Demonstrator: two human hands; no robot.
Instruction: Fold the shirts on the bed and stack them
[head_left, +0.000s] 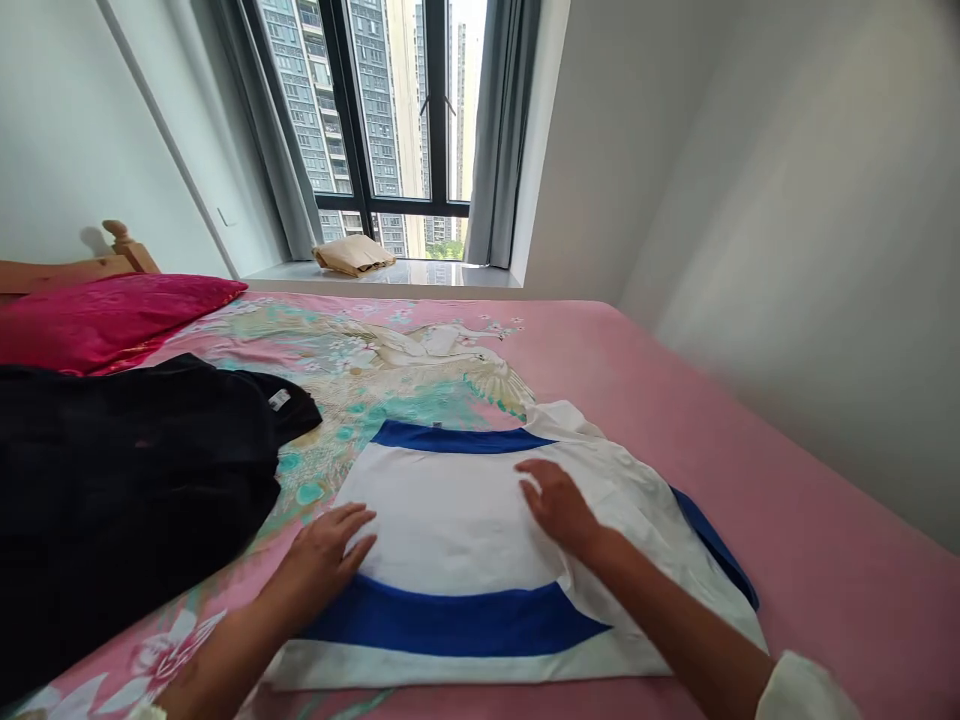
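A white shirt (442, 510) with blue bands lies spread on the bed, its right part rumpled and a blue edge showing at the far right. My left hand (324, 558) is at the shirt's left edge, palm down with fingers stretched out and nothing in them. Over the right half of the white panel is my right hand (559, 505), its fingers apart and slightly bent, also without anything in them. Whether either hand presses on the cloth or hovers just above it, I cannot tell.
Dark clothing (135, 500) lies in a heap on the left, in front of a red pillow (120, 315). The bed's pink sheet (750, 470) has a floral and bird pattern. A beige folded cloth (354, 255) rests on the windowsill between grey curtains (504, 140).
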